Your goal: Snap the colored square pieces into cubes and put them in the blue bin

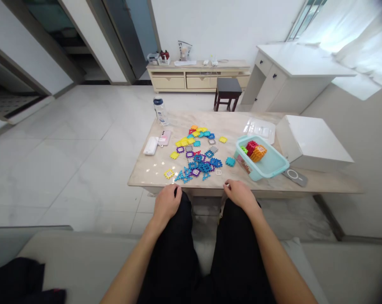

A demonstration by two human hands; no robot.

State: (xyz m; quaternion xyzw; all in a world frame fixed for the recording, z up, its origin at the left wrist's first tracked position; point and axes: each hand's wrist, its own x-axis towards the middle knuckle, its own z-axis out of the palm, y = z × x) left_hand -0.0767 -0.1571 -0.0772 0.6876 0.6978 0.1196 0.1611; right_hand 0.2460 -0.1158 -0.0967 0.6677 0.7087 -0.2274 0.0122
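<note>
My left hand (166, 203) rests on my left knee, fingers curled over it, holding nothing I can see. On the other knee lies my right hand (241, 195), just below the near edge of the low marble table (273, 182), fingers curled down. Several flat plastic puzzle tiles (197, 156) in yellow, blue and purple lie scattered on the table ahead of both hands. A teal plastic box (271, 165) to the right holds assembled red and orange tile cubes (255, 150).
A clear water bottle (161, 111), a phone (165, 137) and a white case (151, 145) lie at the table's left. A clear lid (260, 127), a white box (311, 142) and a grey remote (295, 176) sit at the right. Beyond are a dark stool (228, 91) and low cabinet (197, 76).
</note>
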